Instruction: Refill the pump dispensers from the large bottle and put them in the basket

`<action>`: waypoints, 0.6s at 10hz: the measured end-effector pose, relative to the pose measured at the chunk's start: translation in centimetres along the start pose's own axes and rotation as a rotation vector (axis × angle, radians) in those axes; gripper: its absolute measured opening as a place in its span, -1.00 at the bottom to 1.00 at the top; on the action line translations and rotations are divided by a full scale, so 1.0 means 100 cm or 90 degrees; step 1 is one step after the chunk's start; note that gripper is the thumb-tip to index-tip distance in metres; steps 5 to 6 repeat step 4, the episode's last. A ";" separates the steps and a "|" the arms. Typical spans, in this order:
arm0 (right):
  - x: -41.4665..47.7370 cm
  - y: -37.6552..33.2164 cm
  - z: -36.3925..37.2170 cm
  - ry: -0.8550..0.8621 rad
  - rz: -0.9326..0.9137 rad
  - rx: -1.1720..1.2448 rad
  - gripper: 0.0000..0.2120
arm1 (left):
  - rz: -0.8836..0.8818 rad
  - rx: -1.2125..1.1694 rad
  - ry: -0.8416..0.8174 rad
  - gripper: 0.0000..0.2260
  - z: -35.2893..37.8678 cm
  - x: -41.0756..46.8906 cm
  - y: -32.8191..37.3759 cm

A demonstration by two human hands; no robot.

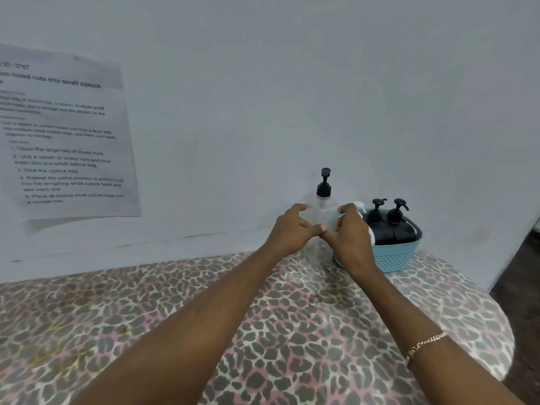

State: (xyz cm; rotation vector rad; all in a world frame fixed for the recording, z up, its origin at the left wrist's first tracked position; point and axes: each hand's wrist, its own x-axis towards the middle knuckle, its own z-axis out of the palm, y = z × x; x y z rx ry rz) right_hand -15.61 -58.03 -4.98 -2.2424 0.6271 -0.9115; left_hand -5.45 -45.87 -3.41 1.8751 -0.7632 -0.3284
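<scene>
- Both arms reach forward over a table with a leopard-print cloth (292, 331) towards the wall.
- Clear dispenser (323, 207), with a black pump on top, stands upright between the two hands, at the far edge of the table.
- Left hand (292, 226): fingers curled against the clear dispenser's left side, thumb stretched across its front. It grips the bottle.
- Right hand (352, 233): fingers curled at the clear dispenser's right shoulder, thumb pointing left so that its tip meets the left thumb. Cannot tell whether it holds the bottle or only touches it.
- Blue basket (393, 257) sits just beyond the right hand, touching or nearly touching the clear dispenser.
- In the basket: two black dispensers (385, 229) side by side and upright. A white pump head (359, 205) shows just above the right hand's knuckles.
- Gold bracelet (423, 344) on the right wrist.
- Printed sheet (67, 135) taped to the wall, well to the left of the left hand.
</scene>
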 end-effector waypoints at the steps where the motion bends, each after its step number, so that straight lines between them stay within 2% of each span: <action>1: -0.001 -0.001 0.002 0.007 -0.001 0.006 -0.44 | -0.007 0.000 -0.008 -0.30 -0.001 0.000 0.003; 2: 0.001 0.002 0.005 0.018 0.006 0.001 -0.44 | -0.015 0.009 -0.023 -0.27 -0.001 0.002 0.004; 4: -0.004 -0.005 0.002 -0.010 0.018 -0.028 -0.23 | -0.018 0.098 -0.032 -0.22 -0.003 -0.005 0.009; 6: -0.004 -0.005 0.002 -0.010 0.018 -0.028 -0.23 | -0.018 0.098 -0.032 -0.22 -0.003 -0.005 0.009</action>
